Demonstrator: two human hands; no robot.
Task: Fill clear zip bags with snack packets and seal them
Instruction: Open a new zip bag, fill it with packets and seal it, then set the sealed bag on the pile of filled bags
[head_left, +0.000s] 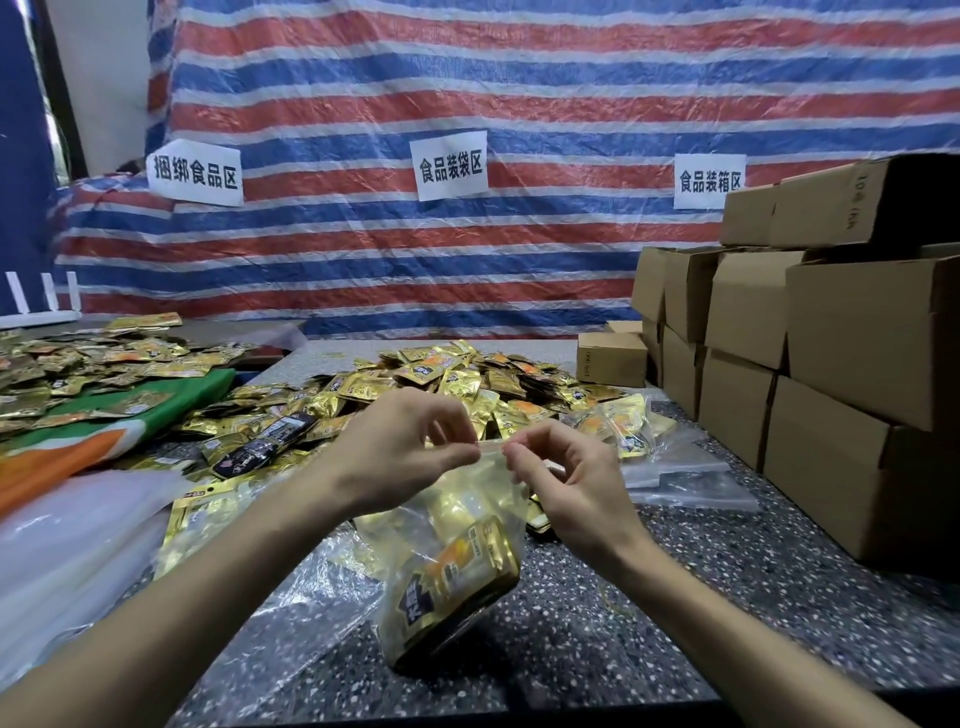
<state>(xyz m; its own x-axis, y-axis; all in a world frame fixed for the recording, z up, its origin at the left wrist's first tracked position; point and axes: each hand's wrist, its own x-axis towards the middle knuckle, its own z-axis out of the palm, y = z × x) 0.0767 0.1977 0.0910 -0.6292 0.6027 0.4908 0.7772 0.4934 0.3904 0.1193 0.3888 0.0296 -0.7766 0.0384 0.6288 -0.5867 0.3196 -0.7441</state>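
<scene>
Lower frame: speckled dark tabletop (597, 649). Centre: clear zip bag (467, 499), long axis near vertical, mouth up, gold snack packets (457, 587) in bottom. Top strip pinched by curled fingertips of left hand (400, 447) and right hand (566, 478). Beyond: loose packet pile (457, 379). Right: stacked cardboard boxes (831, 364). Back: striped tarp (519, 104), paper signs (451, 166).

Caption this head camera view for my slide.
Left hand and right hand pinch the top of a clear zip bag with snack packets inside.
</scene>
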